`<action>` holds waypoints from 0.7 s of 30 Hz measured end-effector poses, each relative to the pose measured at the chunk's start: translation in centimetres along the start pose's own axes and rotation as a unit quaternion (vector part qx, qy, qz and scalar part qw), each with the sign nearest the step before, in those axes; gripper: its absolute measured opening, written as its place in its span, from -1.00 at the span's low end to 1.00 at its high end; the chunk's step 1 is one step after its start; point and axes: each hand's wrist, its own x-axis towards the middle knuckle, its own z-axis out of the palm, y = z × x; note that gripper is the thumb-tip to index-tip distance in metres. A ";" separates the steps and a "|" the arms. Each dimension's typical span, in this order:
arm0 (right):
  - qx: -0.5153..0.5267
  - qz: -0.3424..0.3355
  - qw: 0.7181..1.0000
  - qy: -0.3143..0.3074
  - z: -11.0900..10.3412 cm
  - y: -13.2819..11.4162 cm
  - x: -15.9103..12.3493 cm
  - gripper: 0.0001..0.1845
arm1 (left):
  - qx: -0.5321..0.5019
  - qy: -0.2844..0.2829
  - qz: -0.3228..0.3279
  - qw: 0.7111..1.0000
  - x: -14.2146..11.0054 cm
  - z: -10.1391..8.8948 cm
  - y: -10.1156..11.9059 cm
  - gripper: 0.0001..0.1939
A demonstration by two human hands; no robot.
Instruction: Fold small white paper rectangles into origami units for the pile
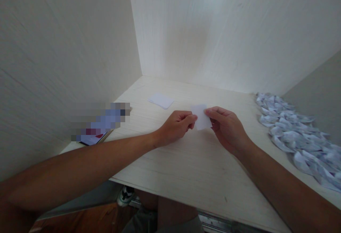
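Between my hands, a little above the table, is a small white sheet of paper (201,118). My left hand (179,126) pinches its left edge between thumb and curled fingers. On the opposite side, my right hand (226,126) grips the upper right edge with thumb and forefinger. The sheet looks flat, and I cannot tell whether it is one layer or more. Beyond my left hand, a thin stack of white paper sheets (161,100) lies flat on the table.
The pale table (183,176) is enclosed by a left wall (80,41), a back wall (191,37) and a right wall. Many folded white paper pieces (295,130) lie in rows along the right side. A phone (102,124), its screen blurred, leans by the left wall.
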 end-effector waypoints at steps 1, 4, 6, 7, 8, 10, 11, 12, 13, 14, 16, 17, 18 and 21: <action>-0.003 -0.002 1.000 -0.001 0.0 0.0 0.0 -0.73 | -0.001 0.005 -0.002 1.000 0.0 0.0 0.0 -0.62; -0.010 -0.004 1.000 -0.003 0.0 0.1 -0.1 -0.74 | -0.001 0.016 0.008 1.000 0.1 0.0 -0.1 -0.61; -0.008 -0.002 1.000 -0.003 0.1 0.1 -0.1 -0.74 | -0.001 0.018 0.018 1.000 0.1 -0.1 -0.1 -0.62; -0.005 0.000 1.000 -0.004 0.1 0.1 -0.1 -0.74 | -0.003 0.018 0.015 1.000 0.1 -0.1 -0.1 -0.62; 0.000 0.001 1.000 -0.004 0.1 0.2 -0.1 -0.74 | -0.008 0.017 0.006 1.000 0.1 0.0 -0.1 -0.62; 0.008 0.002 1.000 -0.004 0.1 0.2 -0.1 -0.75 | -0.026 0.018 -0.023 0.999 0.1 0.0 0.0 -0.61; 0.009 0.002 1.000 -0.002 0.1 0.2 -0.1 -0.76 | -0.034 0.021 -0.035 0.999 0.1 0.0 0.0 -0.60; 0.010 0.002 1.000 -0.001 0.1 0.2 -0.1 -0.77 | -0.038 0.026 -0.041 0.998 0.1 0.0 0.0 -0.59; 0.010 0.003 1.000 -0.001 0.1 0.2 -0.1 -0.77 | -0.039 0.031 -0.040 0.998 0.1 0.0 -0.1 -0.57; 0.010 0.005 1.000 -0.001 0.0 0.2 -0.1 -0.78 | -0.037 0.035 -0.036 0.998 0.1 0.0 -0.1 -0.56; 0.010 0.010 1.000 -0.004 0.0 0.2 -0.1 -0.78 | -0.032 0.040 -0.028 0.998 0.2 -0.1 -0.1 -0.56; 0.009 0.011 1.000 -0.006 0.0 0.2 -0.1 -0.79 | -0.031 0.041 -0.029 0.998 0.2 -0.1 -0.2 -0.56; 0.009 0.012 1.000 -0.008 0.0 0.2 -0.1 -0.79 | -0.031 0.041 -0.033 0.998 0.3 -0.1 -0.2 -0.56; 0.003 0.010 1.000 -0.006 0.0 0.2 -0.2 -0.78 | -0.030 0.041 -0.055 0.997 0.3 -0.1 -0.1 -0.55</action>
